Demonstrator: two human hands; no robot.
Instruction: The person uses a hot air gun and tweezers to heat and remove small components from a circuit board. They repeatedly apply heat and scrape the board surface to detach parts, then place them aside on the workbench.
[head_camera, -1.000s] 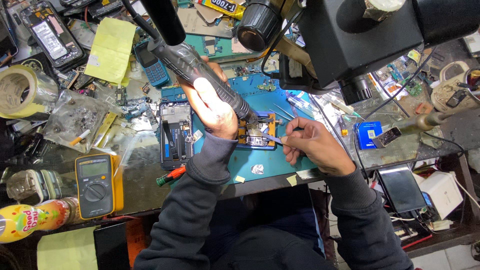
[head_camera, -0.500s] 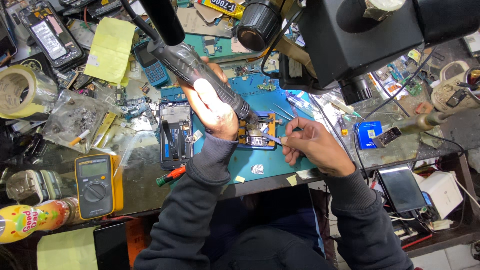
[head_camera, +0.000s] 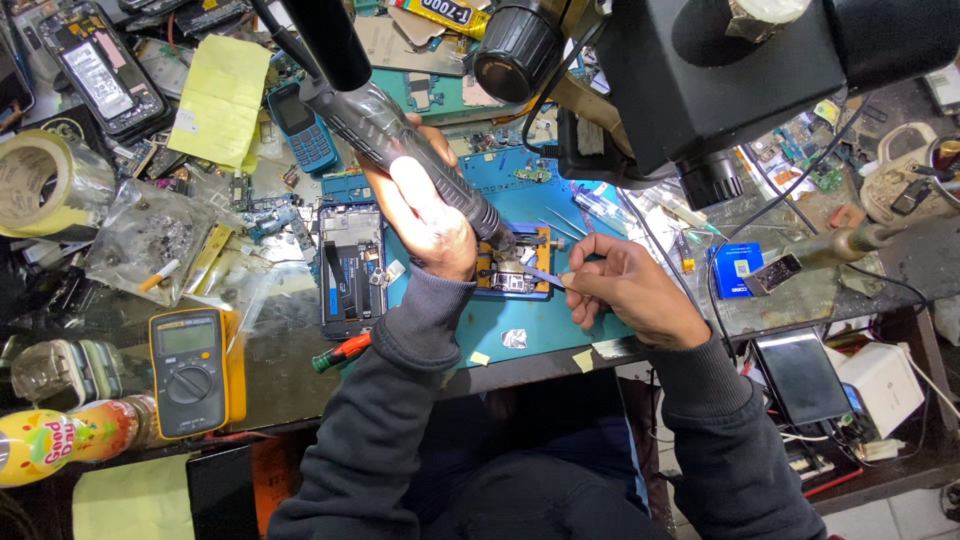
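Observation:
My left hand (head_camera: 425, 215) grips a thick grey hot-air wand (head_camera: 400, 140), its nozzle pointing down at a small circuit board clamped in an orange holder (head_camera: 512, 265) on a blue work mat (head_camera: 500, 330). My right hand (head_camera: 625, 285) pinches fine tweezers (head_camera: 545, 275) whose tips reach the board from the right. An opened phone (head_camera: 352, 265) lies on the mat just left of my left wrist.
A black microscope head (head_camera: 720, 70) hangs above the mat at the top right. A yellow multimeter (head_camera: 190, 370), a tape roll (head_camera: 40, 180), a red-handled screwdriver (head_camera: 340, 352), phone parts and a yellow paper (head_camera: 225, 95) crowd the left. A small tablet (head_camera: 800, 375) sits right.

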